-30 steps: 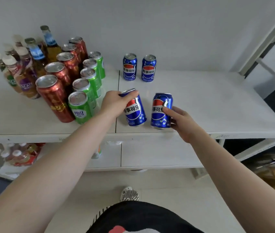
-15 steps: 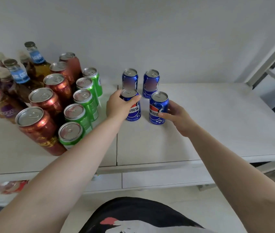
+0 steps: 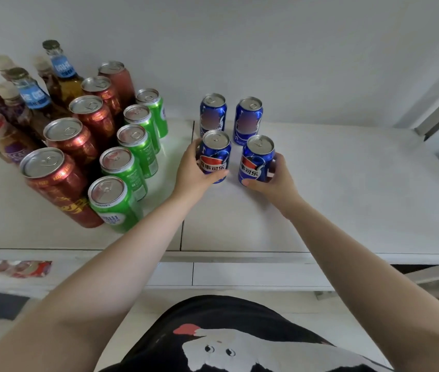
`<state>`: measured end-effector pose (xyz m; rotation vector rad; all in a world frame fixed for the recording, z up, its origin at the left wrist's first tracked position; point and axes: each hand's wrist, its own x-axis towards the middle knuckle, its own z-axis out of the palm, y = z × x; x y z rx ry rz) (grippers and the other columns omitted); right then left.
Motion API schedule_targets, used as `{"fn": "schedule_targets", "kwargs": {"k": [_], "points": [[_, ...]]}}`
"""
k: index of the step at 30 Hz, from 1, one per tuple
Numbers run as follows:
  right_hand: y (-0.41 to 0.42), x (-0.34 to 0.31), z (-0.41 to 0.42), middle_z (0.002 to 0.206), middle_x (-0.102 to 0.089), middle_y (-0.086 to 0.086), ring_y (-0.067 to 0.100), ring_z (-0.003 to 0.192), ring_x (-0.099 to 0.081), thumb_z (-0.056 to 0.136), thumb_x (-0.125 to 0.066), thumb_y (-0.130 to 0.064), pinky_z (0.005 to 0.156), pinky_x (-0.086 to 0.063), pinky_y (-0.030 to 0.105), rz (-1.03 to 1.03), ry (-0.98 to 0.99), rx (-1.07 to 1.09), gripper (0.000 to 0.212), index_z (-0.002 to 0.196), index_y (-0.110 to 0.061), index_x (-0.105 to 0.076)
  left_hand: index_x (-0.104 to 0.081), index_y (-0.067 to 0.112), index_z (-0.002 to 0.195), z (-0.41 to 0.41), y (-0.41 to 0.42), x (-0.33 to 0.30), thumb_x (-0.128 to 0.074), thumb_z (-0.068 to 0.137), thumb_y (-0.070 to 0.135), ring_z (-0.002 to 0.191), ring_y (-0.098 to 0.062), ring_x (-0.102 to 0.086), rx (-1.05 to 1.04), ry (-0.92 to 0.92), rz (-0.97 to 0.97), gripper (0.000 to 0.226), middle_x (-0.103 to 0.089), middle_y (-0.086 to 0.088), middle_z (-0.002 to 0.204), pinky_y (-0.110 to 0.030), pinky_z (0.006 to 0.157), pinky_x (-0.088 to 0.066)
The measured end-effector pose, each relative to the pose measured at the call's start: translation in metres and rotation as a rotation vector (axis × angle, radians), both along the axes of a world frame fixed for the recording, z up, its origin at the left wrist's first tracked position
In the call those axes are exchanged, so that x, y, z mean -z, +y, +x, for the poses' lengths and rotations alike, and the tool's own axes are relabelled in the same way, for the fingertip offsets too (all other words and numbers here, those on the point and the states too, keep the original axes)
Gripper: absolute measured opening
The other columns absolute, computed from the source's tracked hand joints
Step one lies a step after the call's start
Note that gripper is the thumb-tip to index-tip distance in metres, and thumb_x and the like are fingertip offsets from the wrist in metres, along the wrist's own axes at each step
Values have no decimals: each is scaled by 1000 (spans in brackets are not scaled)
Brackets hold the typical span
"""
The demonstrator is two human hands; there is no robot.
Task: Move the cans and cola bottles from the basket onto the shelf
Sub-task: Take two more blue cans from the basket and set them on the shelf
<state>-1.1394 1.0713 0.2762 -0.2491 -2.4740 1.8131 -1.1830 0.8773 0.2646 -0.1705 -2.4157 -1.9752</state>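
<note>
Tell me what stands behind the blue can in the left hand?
Another blue can stands upright right behind the held can in the left hand, near the wall. The held can covers its base, so contact cannot be judged.

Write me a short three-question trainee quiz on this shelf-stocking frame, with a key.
1. True or false: each hand holds a blue can standing upright on the shelf.
2. How many green cans stand in the row beside the red cans?
A) three B) five C) seven
3. Fill in: the two blue cans not being held stand ____ the held pair, nearer the wall.

Key
1. True: the left hand wraps the left blue can and the right hand wraps the right blue can.
2. B: five green cans, next to the red cans.
3. Behind: the back blue cans sit untouched.
</note>
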Motion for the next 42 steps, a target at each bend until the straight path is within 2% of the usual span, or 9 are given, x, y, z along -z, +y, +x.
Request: {"fn": "schedule_targets", "kwargs": {"k": [4, 9, 13, 19, 26, 30, 34, 42], "points": [[-8, 11, -10, 120, -55, 1, 13, 104, -59, 60, -89, -26, 83, -55, 28, 79, 51, 120, 80, 122, -18, -39, -52, 25, 110, -5, -3, 22, -83, 46, 36, 103, -18, -67, -86, -18, -27, 72, -68, -4, 113, -49, 92, -53], [-2, 5, -28, 117, -56, -4, 13, 105, -57, 66, -86, -21, 81, -51, 24, 109, 33, 90, 73, 125, -17, -43, -54, 28, 107, -19, -2, 21, -82, 45, 38, 97, -17, -68, -147, -17, -33, 69, -70, 0, 107, -46, 88, -55], [5, -3, -45, 118, -60, -1, 13, 105, -58, 71, -83, -13, 82, -49, 23, 55, 15, 67, 64, 124, -14, -46, -55, 25, 113, -35, 0, 17, -86, 53, 25, 98, -18, -67, -168, -11, -62, 68, -68, 2, 107, -44, 90, -55], [8, -4, -58, 114, -61, -2, 15, 101, -61, 74, -81, -18, 83, -52, 28, 80, -2, 41, 59, 124, -18, -50, -56, 24, 113, -47, 3, 20, -85, 50, 33, 97, -17, -68, -173, -1, -72, 70, -69, 1, 109, -43, 87, -56], [9, -5, -65, 119, -62, 1, 16, 102, -61, 73, -82, -17, 82, -51, 27, 96, -17, 31, 59, 124, -15, -52, -57, 20, 114, -54, 3, 21, -88, 55, 20, 96, -15, -68, -171, -11, -46, 67, -68, 4, 103, -40, 88, -56], [9, -6, -66, 117, -62, -1, 14, 100, -60, 74, -81, -16, 79, -50, 22, 101, -16, 21, 57, 124, -15, -52, -57, 16, 117, -55, 6, 21, -88, 57, 14, 96, -16, -67, -183, -30, -15, 68, -67, 2, 103, -38, 89, -56], [8, -5, -66, 115, -62, -3, 12, 99, -60, 75, -80, -15, 73, -47, 14, 105, -7, 13, 56, 124, -15, -53, -57, 20, 113, -55, 8, 22, -87, 53, 20, 92, -15, -69, -202, -40, 1, 67, -69, 3, 100, -40, 87, -57], [8, -2, -65, 120, -64, 3, 16, 104, -62, 75, -79, -14, 80, -52, 23, 112, 2, 22, 56, 125, -12, -53, -55, 28, 105, -52, 9, 23, -82, 49, 33, 93, -15, -69, -203, -14, -24, 63, -69, 5, 99, -42, 86, -57]]}}
